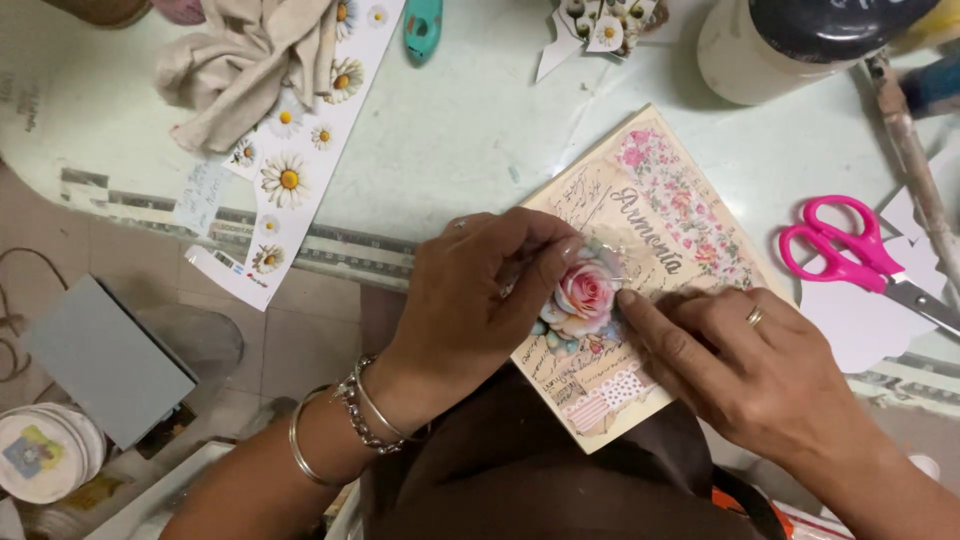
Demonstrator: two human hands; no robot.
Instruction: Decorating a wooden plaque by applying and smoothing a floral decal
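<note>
A person is pressing a rose cutout [583, 297] onto a decorated board [640, 262] that is lying tilted at the near edge of the counter [450, 130], partly overhanging it. The left hand [470, 300] is pinching the cutout's left and upper edge between thumb and fingertips, a clear film appearing to lift there, though whether it is a backing cannot be told. The right hand [760, 360] is lying flat on the board, its index fingertip pushing against the rose's right edge.

The board is already carrying printed script paper, a floral strip and patterned patches, so its background seems finished; the rose appears placed but not yet fully smoothed down, judging by the raised edge.

Pink scissors [850, 250] are resting to the right near a white paper shape [860, 325]. A strip of daisy paper [300, 150] is running off the near edge at left beneath a crumpled cloth [250, 65]. A white jar with a dark lid [790, 40] and a brush handle [915, 160] are standing toward the far right corner.
</note>
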